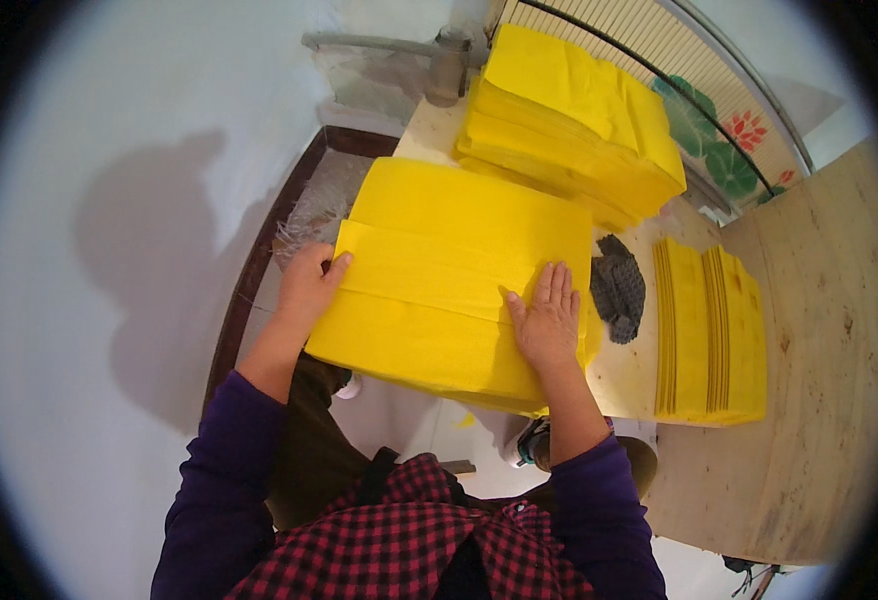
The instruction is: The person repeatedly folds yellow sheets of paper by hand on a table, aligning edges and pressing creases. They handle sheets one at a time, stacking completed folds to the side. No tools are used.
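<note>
A stack of yellow felt-like cloth sheets (429,335) lies in front of me, its top sheet crossed by a fold or overlapping edge. My left hand (307,285) is closed at the left edge of the top sheet, thumb near the edge and the other fingers curled and partly hidden. On the right part of the same cloth, my right hand (547,315) rests flat with its fingers stretched out. It holds nothing.
Behind stands a taller yellow cloth pile (569,120). To the right are a crumpled dark grey cloth (618,290) and folded yellow bundles (711,335) beside a wooden board (809,400). A white wall (79,350) bounds the left.
</note>
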The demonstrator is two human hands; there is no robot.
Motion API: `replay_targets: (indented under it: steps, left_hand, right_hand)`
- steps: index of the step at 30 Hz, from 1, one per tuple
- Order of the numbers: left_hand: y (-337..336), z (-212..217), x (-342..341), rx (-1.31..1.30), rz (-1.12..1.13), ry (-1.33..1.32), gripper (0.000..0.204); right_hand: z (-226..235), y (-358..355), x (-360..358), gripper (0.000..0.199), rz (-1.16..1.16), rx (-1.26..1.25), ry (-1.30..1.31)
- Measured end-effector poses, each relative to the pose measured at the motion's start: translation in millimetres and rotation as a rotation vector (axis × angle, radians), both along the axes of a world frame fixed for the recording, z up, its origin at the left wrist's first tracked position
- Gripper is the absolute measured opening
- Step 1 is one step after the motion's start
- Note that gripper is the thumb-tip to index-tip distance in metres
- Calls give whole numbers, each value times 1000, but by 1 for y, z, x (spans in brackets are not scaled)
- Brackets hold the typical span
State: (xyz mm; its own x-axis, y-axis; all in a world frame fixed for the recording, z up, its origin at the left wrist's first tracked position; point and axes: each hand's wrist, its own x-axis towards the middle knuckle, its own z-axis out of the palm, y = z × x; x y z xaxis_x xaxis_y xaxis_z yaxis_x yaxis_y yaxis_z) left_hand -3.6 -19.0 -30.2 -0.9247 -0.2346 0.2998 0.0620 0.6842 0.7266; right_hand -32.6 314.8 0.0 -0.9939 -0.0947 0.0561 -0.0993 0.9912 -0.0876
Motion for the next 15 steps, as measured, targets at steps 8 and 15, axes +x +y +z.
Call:
replay_targets:
  steps: [8,15]
  left_hand:
    - [43,49,10,-252,-113,277,36]
    - [174,37,11,-431,-378,-165,61]
  right_hand:
    - [1,-2,1,82,-4,-14,3]
    - [0,-1,2,80,17,3,60]
